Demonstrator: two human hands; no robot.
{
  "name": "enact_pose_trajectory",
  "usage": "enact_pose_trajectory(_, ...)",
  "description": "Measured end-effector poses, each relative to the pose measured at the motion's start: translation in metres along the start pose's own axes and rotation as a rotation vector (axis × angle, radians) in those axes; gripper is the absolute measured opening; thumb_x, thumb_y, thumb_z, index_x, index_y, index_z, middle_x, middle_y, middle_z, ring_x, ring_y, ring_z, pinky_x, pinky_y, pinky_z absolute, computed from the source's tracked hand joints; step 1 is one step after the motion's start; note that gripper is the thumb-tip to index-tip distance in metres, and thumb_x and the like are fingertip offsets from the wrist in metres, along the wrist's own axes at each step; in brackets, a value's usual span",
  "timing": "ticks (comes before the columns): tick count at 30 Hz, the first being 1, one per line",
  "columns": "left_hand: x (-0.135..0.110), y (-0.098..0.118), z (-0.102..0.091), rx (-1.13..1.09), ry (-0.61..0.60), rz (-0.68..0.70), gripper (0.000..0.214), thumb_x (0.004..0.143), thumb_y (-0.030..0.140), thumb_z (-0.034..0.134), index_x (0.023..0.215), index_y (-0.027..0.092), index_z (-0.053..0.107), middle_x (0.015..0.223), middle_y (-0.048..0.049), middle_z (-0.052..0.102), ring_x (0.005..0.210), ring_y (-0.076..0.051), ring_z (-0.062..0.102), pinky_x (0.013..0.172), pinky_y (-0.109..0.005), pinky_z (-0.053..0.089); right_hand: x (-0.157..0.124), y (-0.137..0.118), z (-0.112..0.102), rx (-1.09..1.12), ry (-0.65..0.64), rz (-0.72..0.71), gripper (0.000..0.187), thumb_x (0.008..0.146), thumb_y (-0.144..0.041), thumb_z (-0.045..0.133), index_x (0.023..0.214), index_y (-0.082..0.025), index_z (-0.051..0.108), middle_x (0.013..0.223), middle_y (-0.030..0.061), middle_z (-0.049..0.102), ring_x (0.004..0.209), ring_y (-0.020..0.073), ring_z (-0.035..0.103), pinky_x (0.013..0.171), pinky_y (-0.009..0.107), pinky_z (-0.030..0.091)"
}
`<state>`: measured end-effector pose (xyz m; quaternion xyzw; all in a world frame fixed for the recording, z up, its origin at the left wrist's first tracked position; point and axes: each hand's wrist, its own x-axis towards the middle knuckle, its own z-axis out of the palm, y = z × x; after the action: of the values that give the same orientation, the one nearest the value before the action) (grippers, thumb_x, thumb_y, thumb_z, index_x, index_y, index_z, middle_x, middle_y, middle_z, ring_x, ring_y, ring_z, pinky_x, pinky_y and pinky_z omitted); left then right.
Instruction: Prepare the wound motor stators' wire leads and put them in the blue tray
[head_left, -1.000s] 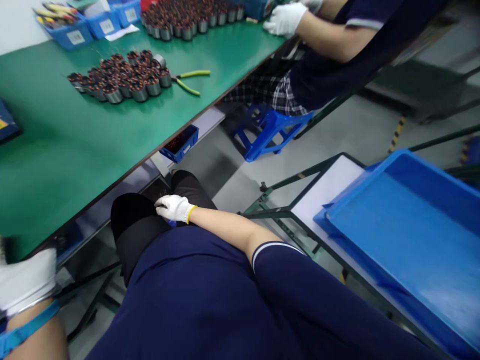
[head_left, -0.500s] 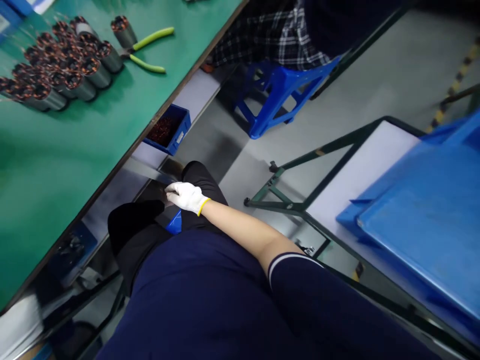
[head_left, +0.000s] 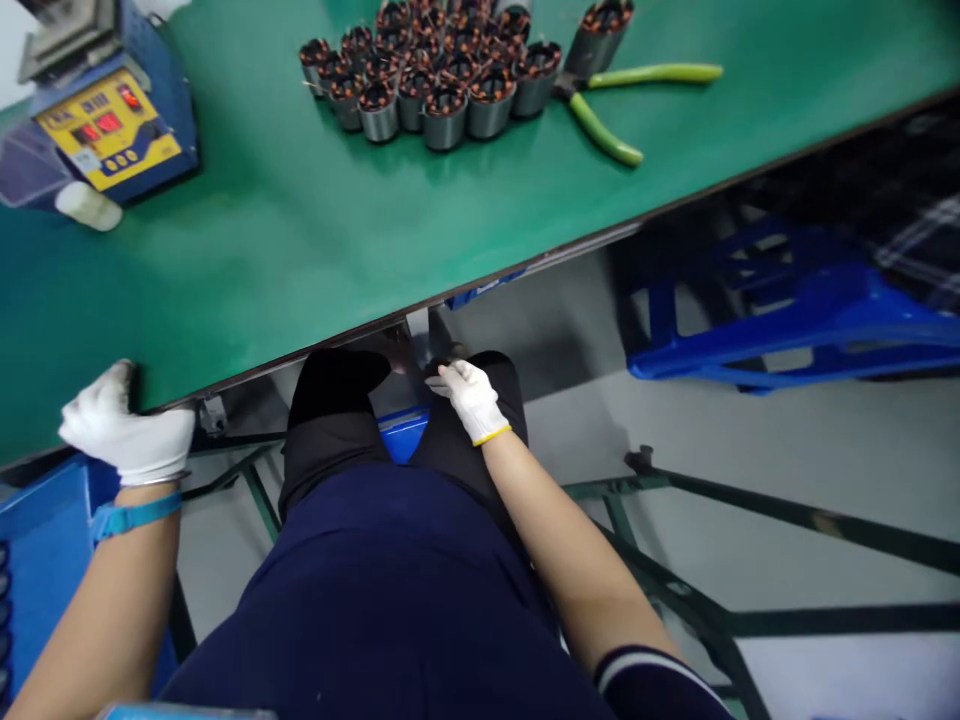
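Observation:
My left hand, in a white glove, grips the near edge of the green table with its fingers curled over it. My right hand, also gloved, rests on my right knee just under the table edge, fingers curled around something I cannot make out. Between my knees shows a bit of blue stool. A cluster of several copper-wound metal stators stands on the table beyond, with green-handled pliers beside it on the right.
A blue machine with a yellow panel sits at the table's left. A blue plastic stool stands on the floor at right, a green metal frame below it. A blue bin is beside my left arm.
The view has swung left and now faces the table. My left hand has come into view on the table edge. My right hand stays on my knee.

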<state>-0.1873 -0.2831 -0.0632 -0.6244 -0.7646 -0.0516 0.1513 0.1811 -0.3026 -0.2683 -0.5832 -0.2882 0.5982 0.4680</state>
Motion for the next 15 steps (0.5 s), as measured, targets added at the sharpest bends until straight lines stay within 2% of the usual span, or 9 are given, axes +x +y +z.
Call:
enact_pose_trajectory(3,-0.004,0.006,-0.002,-0.025,-0.003,-0.052,0.08,0.067,0.04,0.069,0.134,-0.002,0.054,0.134,-0.0185,0.058,0.124,-0.044,0.054,0.102,-0.051,0.039,-0.002,-0.004,-0.01,0.135,-0.002,0.008,0.045,0.07,-0.06,0.07,0.074,-0.024,0.044,0.063,-0.0027,0.059,0.069,0.0205,0.072,0.08,0.04,0.06)
enact_pose_trajectory(6,-0.009,0.009,-0.004,-0.049,-0.009,-0.073,0.077,0.073,0.042,0.067,0.136,0.0,0.053,0.136,-0.0169,0.056,0.125,-0.042,0.051,0.102,-0.05,0.037,-0.002,-0.01,-0.012,0.227,-0.003,0.019,0.051,0.064,-0.057,0.076,0.072,-0.025,0.038,0.06,-0.0055,0.054,0.067,0.0211,0.072,0.08,0.042,0.061)
enact_pose_trajectory(11,-0.013,0.0,-0.001,-0.117,-0.015,-0.041,0.072,0.081,0.044,0.059,0.138,0.001,0.05,0.141,-0.0142,0.051,0.128,-0.04,0.047,0.103,-0.05,0.031,0.002,-0.01,0.002,0.259,0.004,0.078,0.041,0.061,-0.046,0.076,0.078,-0.025,0.046,0.064,-0.0037,0.059,0.063,0.0199,0.071,0.076,0.04,0.062)
enact_pose_trajectory(15,-0.007,-0.01,0.016,-0.105,0.057,-0.037,0.075,0.073,0.048,0.063,0.132,0.002,0.057,0.136,-0.0145,0.058,0.125,-0.042,0.05,0.1,-0.052,0.034,0.003,-0.003,0.006,0.222,0.014,0.13,0.033,0.062,-0.041,0.074,0.078,-0.024,0.049,0.068,-0.001,0.063,0.063,0.0194,0.07,0.072,0.036,0.062)
